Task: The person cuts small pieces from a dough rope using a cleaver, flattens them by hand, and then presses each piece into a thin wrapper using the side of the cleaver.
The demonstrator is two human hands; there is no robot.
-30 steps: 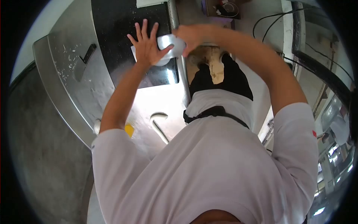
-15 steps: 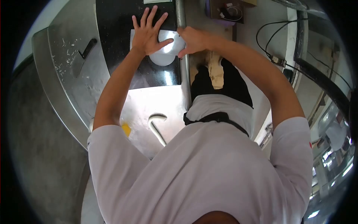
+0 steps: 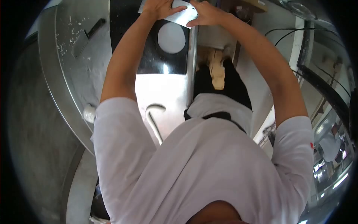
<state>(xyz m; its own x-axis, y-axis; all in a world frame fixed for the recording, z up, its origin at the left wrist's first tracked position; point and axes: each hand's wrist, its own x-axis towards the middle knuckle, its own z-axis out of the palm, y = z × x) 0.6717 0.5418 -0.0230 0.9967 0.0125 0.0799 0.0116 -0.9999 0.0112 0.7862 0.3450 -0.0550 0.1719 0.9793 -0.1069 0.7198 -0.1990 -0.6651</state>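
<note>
A thin white disc, like a round dough wrapper (image 3: pixel 171 38), lies flat on the glossy black board (image 3: pixel 158 63). Just beyond it is a broad shiny metal blade (image 3: pixel 182 16), cut off by the top edge of the view. My left hand (image 3: pixel 161 8) rests on the blade with its thumb stretched out; its other fingers run out of view. At the blade's right end my right hand (image 3: pixel 207 13) grips it, thumb on the near side. Neither hand touches the disc. Nearer my body lies a white hook-shaped roll, like dough (image 3: pixel 153 115).
A knife with a black handle (image 3: pixel 87 37) lies on the metal counter (image 3: pixel 89 71) to the left, among white scraps. Near my left sleeve sits a white lump (image 3: pixel 88 113). A metal rail (image 3: pixel 192 56) edges the board's right side. Black cables (image 3: pixel 294 30) hang at right.
Both hands and the blade have moved away from my body, off the white disc, which now shows whole. The blade has tilted. A yellow thing by my left sleeve is out of sight.
</note>
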